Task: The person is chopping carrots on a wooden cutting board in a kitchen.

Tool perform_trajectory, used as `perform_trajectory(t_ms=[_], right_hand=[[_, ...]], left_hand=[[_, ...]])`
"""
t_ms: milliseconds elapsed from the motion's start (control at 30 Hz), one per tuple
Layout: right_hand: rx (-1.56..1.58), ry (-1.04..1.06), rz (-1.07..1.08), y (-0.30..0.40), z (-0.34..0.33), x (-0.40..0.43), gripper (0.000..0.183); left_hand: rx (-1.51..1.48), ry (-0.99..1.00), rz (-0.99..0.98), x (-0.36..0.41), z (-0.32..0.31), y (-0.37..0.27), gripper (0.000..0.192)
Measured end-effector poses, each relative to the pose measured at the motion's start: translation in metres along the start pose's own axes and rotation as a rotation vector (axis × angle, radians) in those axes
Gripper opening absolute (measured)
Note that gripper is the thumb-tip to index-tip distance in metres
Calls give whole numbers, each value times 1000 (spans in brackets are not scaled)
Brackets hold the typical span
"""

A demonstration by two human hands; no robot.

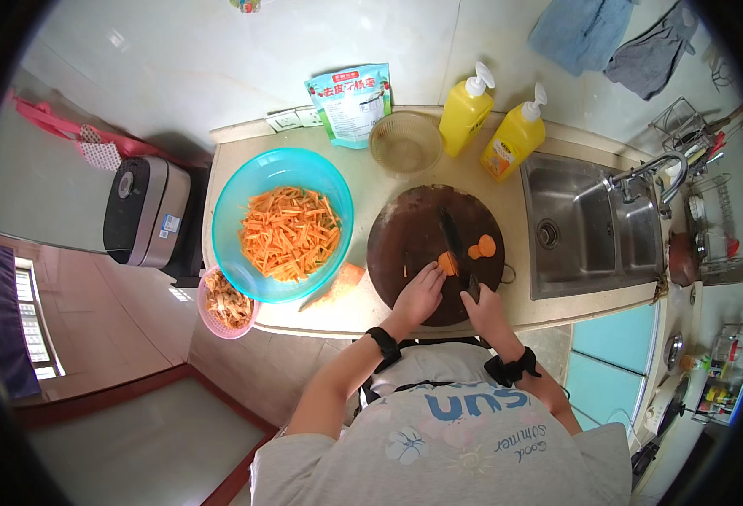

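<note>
On a round dark wooden chopping board (403,221) my left hand (421,296) presses down a stack of orange carrot slices (448,264). My right hand (485,311) grips the handle of a kitchen knife (450,229), whose dark blade lies along the right side of that stack. A few loose carrot slices (486,245) rest right of the blade, and a small carrot strip (405,272) lies on the left part of the board. Left of the board, a turquoise plastic basin (221,243) holds a heap of carrot strips (290,234).
A pink basket (210,322) of scraps sits by the counter's left edge. Behind the board are a translucent ribbed bowl (405,144), a blue pouch (354,104) and yellow pump bottles (465,119). A steel double sink (571,253) is at the right, a black-and-silver appliance (150,212) at the left.
</note>
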State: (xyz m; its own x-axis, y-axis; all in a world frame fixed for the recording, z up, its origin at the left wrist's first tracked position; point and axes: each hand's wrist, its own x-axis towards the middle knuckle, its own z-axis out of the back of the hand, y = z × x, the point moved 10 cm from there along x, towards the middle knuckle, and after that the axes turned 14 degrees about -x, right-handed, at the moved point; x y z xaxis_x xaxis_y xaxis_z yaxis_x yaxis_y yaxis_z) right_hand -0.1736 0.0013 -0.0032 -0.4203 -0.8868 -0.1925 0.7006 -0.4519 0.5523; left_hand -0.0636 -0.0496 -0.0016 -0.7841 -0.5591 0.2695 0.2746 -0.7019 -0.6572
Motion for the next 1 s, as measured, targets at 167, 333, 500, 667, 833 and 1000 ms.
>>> perform_trajectory(t_ms=[167, 333, 500, 667, 833, 1000], right_hand=[[-30, 104, -48, 3, -7, -8, 32], [42, 41, -25, 11, -16, 12, 31], [44, 38, 12, 25, -12, 27, 30], [-12, 27, -25, 4, -1, 0, 32], [8, 89, -57, 5, -6, -14, 33], [1, 134, -67, 3, -13, -13, 33]], left_hand=[[-15, -25, -12, -3, -6, 3, 48], [-44, -39, -28, -1, -2, 2, 48], [-59, -3, 6, -4, -10, 7, 45], [-44, 0, 9, -2, -4, 3, 45], [-82, -23, 2, -4, -2, 3, 45], [-79, -10, -2, -4, -4, 3, 44]])
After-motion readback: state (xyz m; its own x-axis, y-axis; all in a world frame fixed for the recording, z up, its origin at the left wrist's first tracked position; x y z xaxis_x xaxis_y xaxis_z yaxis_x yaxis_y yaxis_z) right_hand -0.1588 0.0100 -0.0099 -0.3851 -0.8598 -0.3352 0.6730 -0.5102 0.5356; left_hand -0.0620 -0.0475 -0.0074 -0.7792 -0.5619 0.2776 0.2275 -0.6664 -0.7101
